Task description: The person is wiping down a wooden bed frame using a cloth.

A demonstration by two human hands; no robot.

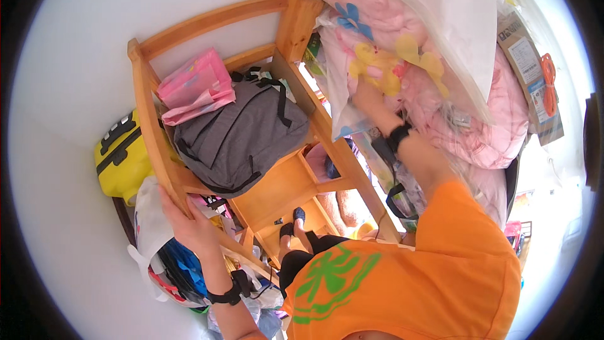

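Note:
My left hand [193, 232] is wrapped round the wooden side rail [150, 116] of a tall wooden frame, at lower left. At upper right, my right hand [370, 96] reaches to a clear plastic bag [343, 79] printed with coloured flowers; its fingers are blurred and partly covered by the plastic. Pink padded bedding [497, 119] fills the bag and bulges to the right. On the frame, between my arms, lies a grey backpack [242, 132] with black straps. A pink plastic package [198, 82] rests against the backpack's upper left side.
A yellow suitcase [126, 157] stands left of the frame, with a white bag [154, 214] below it. At far right are a cardboard box [531, 75] and a coiled orange cord [548, 85]. My feet, in dark shoes [287, 230], are on a wooden surface [314, 214] below.

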